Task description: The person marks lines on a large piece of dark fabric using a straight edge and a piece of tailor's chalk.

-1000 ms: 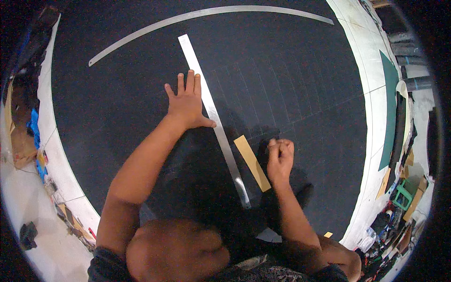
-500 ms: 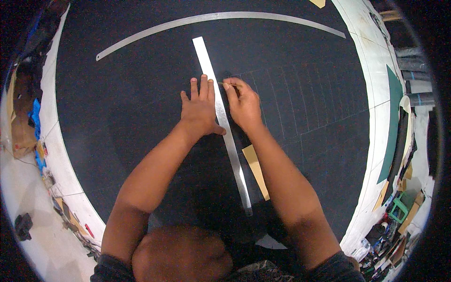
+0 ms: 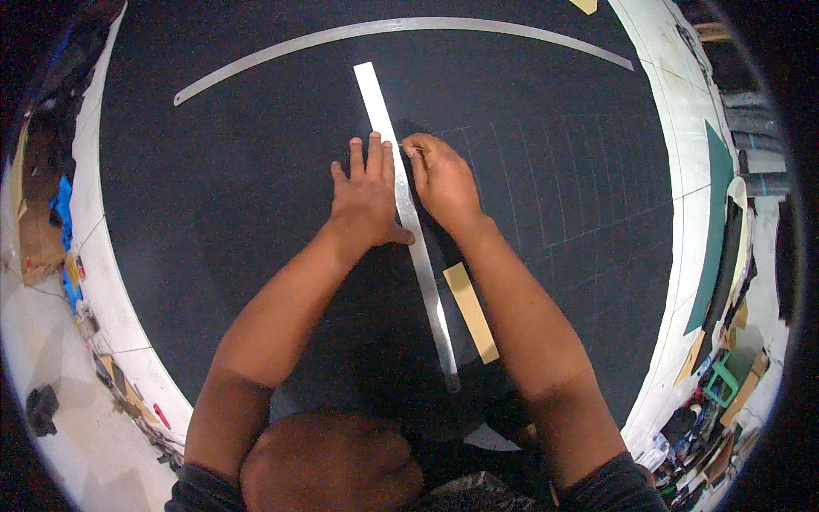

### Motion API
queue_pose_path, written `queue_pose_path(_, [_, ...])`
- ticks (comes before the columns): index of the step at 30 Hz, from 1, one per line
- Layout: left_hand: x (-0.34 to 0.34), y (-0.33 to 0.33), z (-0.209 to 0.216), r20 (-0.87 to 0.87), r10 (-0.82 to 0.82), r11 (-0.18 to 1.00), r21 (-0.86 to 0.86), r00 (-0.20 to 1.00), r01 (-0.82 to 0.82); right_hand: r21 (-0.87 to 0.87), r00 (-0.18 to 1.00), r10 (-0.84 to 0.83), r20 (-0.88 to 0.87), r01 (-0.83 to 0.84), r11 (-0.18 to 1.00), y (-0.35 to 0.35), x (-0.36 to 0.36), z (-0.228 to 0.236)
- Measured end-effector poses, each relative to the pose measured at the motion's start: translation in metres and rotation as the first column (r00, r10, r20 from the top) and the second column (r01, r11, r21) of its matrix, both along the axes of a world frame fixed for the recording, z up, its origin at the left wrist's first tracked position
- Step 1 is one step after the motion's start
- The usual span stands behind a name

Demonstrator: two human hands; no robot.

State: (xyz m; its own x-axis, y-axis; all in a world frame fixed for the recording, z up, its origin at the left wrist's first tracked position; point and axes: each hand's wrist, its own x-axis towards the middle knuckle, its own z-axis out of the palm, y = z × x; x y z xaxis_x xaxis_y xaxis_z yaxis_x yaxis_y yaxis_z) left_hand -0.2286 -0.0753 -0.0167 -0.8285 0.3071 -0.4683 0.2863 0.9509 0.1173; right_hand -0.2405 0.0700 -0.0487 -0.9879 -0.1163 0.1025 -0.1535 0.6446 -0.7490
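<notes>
A steel ruler lies slantwise on the dark fabric, running from the far middle toward me. My left hand rests flat with fingers spread, its fingertips and thumb against the ruler and holding nothing. Just right of the ruler, my right hand is closed in a pinch on a thin yellowish stick. Only a small bit of the stick shows at the ruler's edge. Beside my right forearm lies a tan card strip. Pale drawn lines cross the fabric to the right.
A longer steel ruler spans the far side, bowed by the lens. White table edges frame the fabric on both sides. At the right are a green sheet and a small green stool among clutter. Blue material hangs at the left.
My right hand has turned slightly at the ruler's edge, and less of the stick shows. The right forearm has shifted a little rightward, uncovering more of the tan strip. My left hand keeps its place.
</notes>
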Motion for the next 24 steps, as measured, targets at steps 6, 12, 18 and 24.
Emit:
queue_pose_path(6, [0.001, 0.001, 0.001, 0.009, 0.016, 1.0, -0.013, 1.0, -0.015, 0.128, 0.984, 0.18, -0.003, -0.178, 0.976, 0.032, 0.068, 0.002])
queue_pose_path(12, [0.002, -0.002, -0.001, -0.01, -0.002, 1.0, -0.003, 1.0, 0.002, 0.102, 0.958, 0.215, 0.188, -0.237, 0.966, 0.061, 0.162, 0.012])
queue_pose_path(18, [0.001, 0.0, 0.002, 0.009, 0.01, 1.0, 0.004, 1.0, -0.01, 0.085, 0.961, 0.191, 0.2, -0.212, 0.974, 0.067, 0.182, 0.014])
queue_pose_path(24, [0.0, -0.004, 0.0, 0.013, 0.013, 1.0, 0.001, 1.0, -0.013, 0.034, 0.953, 0.185, 0.238, -0.199, 0.979, 0.067, 0.184, 0.013])
